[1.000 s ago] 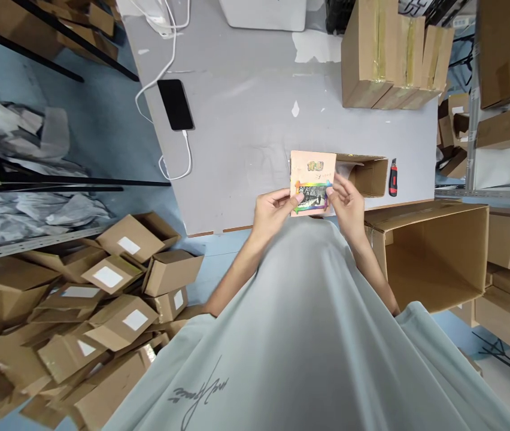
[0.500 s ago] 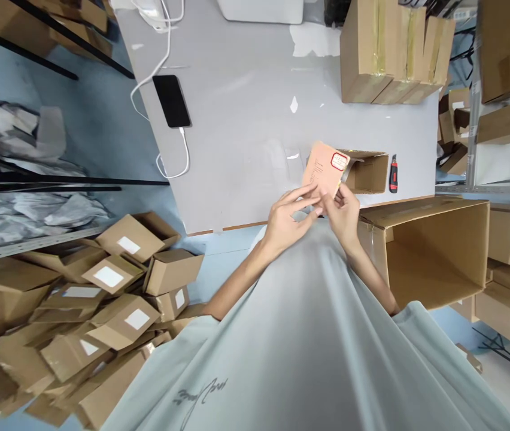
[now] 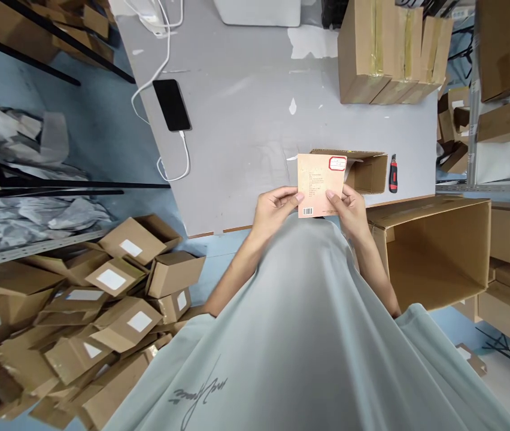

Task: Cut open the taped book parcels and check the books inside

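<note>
A thin salmon-pink booklet [image 3: 320, 184], with printed lines, a red-framed label at its top right and a barcode at its lower left, is held upright before my body. My left hand [image 3: 275, 211] pinches its left edge between thumb and fingers. On the opposite edge, my right hand [image 3: 351, 211] grips it with the thumb lying on the printed side. Just behind the booklet is a small open cardboard box [image 3: 374, 173], partly covered by it. A red and black box cutter [image 3: 393, 173] lies to the right of that box.
Several taped cartons [image 3: 367, 60] stand at the table's back right. A large open carton [image 3: 434, 251] is beside my right arm. A black phone [image 3: 172, 105] on a white cable lies at the table's left. Several loose boxes [image 3: 124, 311] are heaped at lower left.
The booklet has turned from a tilt to square and moved slightly down. My left hand, earlier with its fingers spread near the lower corner, now grips the left edge; my right hand has moved slightly right.
</note>
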Motion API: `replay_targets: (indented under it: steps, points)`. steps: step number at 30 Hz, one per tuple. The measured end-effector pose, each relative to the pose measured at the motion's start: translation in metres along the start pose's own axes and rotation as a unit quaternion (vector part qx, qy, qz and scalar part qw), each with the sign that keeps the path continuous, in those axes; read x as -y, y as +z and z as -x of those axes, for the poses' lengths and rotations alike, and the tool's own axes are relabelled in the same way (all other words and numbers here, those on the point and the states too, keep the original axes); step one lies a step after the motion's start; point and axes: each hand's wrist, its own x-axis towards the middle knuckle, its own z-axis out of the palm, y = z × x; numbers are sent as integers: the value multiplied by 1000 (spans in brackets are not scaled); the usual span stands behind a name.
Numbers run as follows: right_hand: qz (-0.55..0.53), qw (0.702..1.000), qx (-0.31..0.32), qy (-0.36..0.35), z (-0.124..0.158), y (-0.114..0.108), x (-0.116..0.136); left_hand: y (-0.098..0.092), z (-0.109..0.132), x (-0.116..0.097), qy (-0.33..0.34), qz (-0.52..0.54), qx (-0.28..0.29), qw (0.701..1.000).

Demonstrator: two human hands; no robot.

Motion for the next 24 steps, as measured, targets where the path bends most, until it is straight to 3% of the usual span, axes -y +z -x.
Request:
replay_targets:
  steps: [7, 12, 17, 20, 24]
  points:
    - [18, 1000, -16, -14, -7, -2, -4, -1, -2, 1, 12, -8, -6, 1000]
    - [124, 983, -109, -84, 2, 0, 0, -3, -4, 7, 72, -39, -56, 995]
    - [92, 993, -27, -66, 16, 29, 5, 9, 2, 10, 169, -119, -72, 976]
    - [70, 995, -50, -60, 16, 42, 2, 20, 9, 11, 244, -170, -54, 953]
    - [46, 995, -73, -45, 8, 32, -1, 24, 14, 9, 274, -194, -23, 942]
